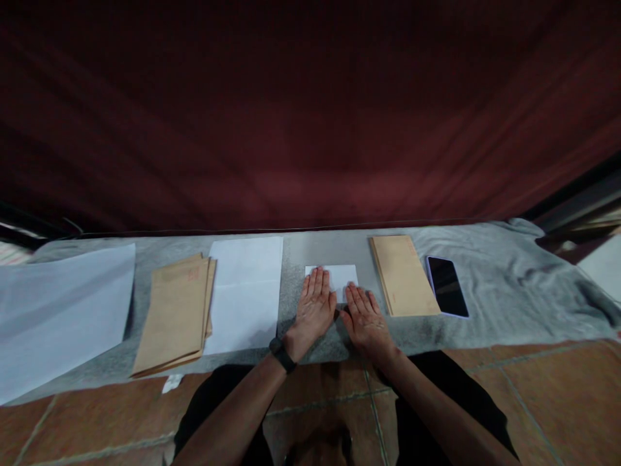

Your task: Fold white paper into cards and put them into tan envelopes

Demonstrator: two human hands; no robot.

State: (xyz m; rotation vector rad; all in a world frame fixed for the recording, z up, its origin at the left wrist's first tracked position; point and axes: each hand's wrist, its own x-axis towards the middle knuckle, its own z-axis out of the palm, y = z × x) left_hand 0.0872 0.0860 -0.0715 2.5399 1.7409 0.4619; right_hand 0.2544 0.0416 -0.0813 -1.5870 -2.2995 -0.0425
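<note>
A small folded piece of white paper (342, 275) lies on the grey cloth in front of me. My left hand (315, 302) rests flat on its left part, fingers stretched out and side by side. On its lower right part lies my right hand (365, 318), also flat with straight fingers. Both palms face down and cover much of the paper. Just right of my hands is a stack of brown envelopes (406, 277). Left of them lies a white sheet (246, 291) with a faint crease across it.
More brown envelopes (172, 310) lie in an uneven stack at the left, beside a large white sheet (58, 310). A phone (447, 286) touches the right envelopes. The grey cloth (514, 291) covers the long surface. Behind it hangs a dark red curtain (310, 129). A white scrap (172, 383) is near the front edge.
</note>
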